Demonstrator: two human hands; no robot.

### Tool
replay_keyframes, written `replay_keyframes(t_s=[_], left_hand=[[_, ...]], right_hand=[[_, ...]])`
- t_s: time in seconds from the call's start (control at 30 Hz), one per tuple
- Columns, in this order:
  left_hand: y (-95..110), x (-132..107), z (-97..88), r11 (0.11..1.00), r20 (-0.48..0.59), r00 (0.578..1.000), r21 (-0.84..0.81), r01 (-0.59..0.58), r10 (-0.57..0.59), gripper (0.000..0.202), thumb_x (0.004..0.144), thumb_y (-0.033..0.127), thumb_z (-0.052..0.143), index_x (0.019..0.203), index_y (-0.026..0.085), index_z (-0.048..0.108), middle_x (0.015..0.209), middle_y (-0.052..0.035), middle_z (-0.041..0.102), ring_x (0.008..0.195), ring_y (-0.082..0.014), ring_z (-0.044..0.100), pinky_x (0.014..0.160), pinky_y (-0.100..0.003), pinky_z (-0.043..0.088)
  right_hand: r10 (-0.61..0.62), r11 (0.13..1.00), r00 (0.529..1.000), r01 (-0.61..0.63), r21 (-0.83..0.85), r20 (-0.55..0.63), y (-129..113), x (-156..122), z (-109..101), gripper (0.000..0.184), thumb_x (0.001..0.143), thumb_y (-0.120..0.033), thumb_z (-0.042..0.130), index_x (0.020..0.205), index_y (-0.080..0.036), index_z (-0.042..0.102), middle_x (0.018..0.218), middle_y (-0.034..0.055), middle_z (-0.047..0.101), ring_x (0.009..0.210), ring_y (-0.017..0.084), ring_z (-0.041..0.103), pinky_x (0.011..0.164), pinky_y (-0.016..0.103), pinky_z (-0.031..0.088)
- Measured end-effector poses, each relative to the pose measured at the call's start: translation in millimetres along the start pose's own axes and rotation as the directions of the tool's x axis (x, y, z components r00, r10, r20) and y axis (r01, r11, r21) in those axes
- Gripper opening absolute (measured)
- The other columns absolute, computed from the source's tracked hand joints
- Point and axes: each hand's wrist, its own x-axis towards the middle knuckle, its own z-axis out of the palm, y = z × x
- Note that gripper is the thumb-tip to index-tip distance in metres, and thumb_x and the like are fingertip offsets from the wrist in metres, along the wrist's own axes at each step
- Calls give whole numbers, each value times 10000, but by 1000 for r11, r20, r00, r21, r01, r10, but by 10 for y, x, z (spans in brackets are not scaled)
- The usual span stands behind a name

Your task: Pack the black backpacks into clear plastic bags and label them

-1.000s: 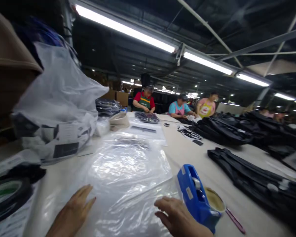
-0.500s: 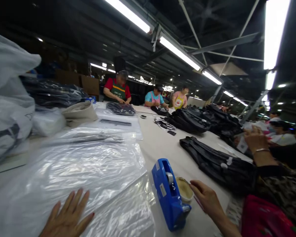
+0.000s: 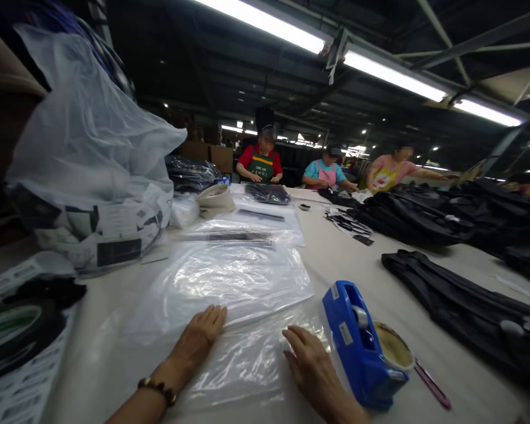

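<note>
- Reference landmark: the blue tape dispenser, standing on the pale tabletop. It bears two small white labels; their print is too small to read.
- Clear plastic bags lie flat, in overlapping layers, left of the dispenser. A dark printed band crosses toward their far end; wording not legible.
- Left hand: well left of the dispenser, palm down on the bags, fingers extended and close together, gripping nothing. Beaded bracelet at the wrist.
- Right hand: just left of the dispenser, at the bags, fingers close together and slightly bent, pinching nothing visible. Contact with the plastic cannot be confirmed.
- White sack, far left of the dispenser: printed papers show through, unreadable. Nearer the camera on that side, a black roll lies on a printed sheet, likewise unreadable.
- Green apron on a co-worker, well beyond the dispenser: lettering present, too blurred to quote.
- Surface: a round tub and pink tool lie just right of the dispenser; black fabric goods farther right.
- Room: dark ceiling and lit tube lights high beyond the dispenser.
</note>
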Motion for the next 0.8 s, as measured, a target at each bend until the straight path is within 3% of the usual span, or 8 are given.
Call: replay_keyframes(t_s=[0.13, 0.3, 0.4, 0.47, 0.53, 0.63, 0.8], left_hand=[[-82, -166, -100, 995, -55, 995, 46, 90, -87, 424, 798, -22, 320, 1024, 169, 624, 1114, -123, 612, 1041, -222, 552, 839, -347, 464], [4, -213, -198, 981, 17, 981, 1, 193, -193, 302, 820, 18, 359, 883, 162, 617, 923, -83, 605, 862, -209, 538, 760, -339, 431], [51, -194, -208, 964, 14, 964, -14, 264, -264, 333, 831, 21, 336, 942, 168, 614, 923, -86, 584, 862, -217, 513, 762, -353, 412], [51, -197, -181, 953, -4, 953, -23, 303, -304, 369, 834, 21, 319, 996, 180, 610, 922, -86, 575, 848, -213, 502, 754, -353, 406], [32, -217, -129, 944, -32, 943, -37, 329, -330, 398, 824, 18, 327, 1055, 194, 600, 970, -92, 572, 884, -208, 500, 773, -353, 408], [-13, -252, -38, 937, -86, 933, -41, 347, -349, 452, 772, 6, 382, 1118, 212, 588, 1163, -123, 534, 1069, -240, 466, 864, -397, 400], [-77, -186, 2, 932, -95, 928, -78, 353, -360, 526, 700, -12, 404, 1146, 199, 586, 1419, -165, 333, 1309, -319, 277, 1007, -554, 263]], right_hand=[[161, 987, 985, -163, 16, 69, 67, 332, 226, 281, 859, -151, 412, 1072, -158, 595, 1084, 100, 624, 1010, 196, 579, 866, 317, 467], [295, 955, 953, -296, 8, 74, 134, 787, 424, 350, 789, -80, 448, 1093, -166, 600, 1197, 135, 570, 1105, 252, 527, 946, 405, 374], [462, 886, 886, -463, 16, 28, 224, 948, 562, 480, 728, -33, 428, 1191, -93, 537, 1301, 237, 454, 1181, 343, 458, 960, 521, 311], [564, 825, 826, -563, 52, 2, 322, 1011, 631, 526, 715, -42, 405, 1235, -49, 484, 1317, 286, 403, 1167, 373, 464, 915, 551, 337], [615, 784, 789, -610, 117, -5, 437, 1057, 671, 541, 706, -77, 416, 1244, -57, 471, 1322, 269, 400, 1158, 350, 478, 905, 511, 371], [635, 749, 773, -615, 248, 1, 608, 1113, 691, 520, 703, -199, 493, 1214, -99, 504, 1260, 198, 482, 1066, 283, 550, 899, 409, 411], [683, 636, 730, -606, 478, 17, 789, 1208, 709, 686, 651, -503, 590, 1190, -86, 513, 891, 129, 649, 748, 251, 620, 733, 399, 468]])
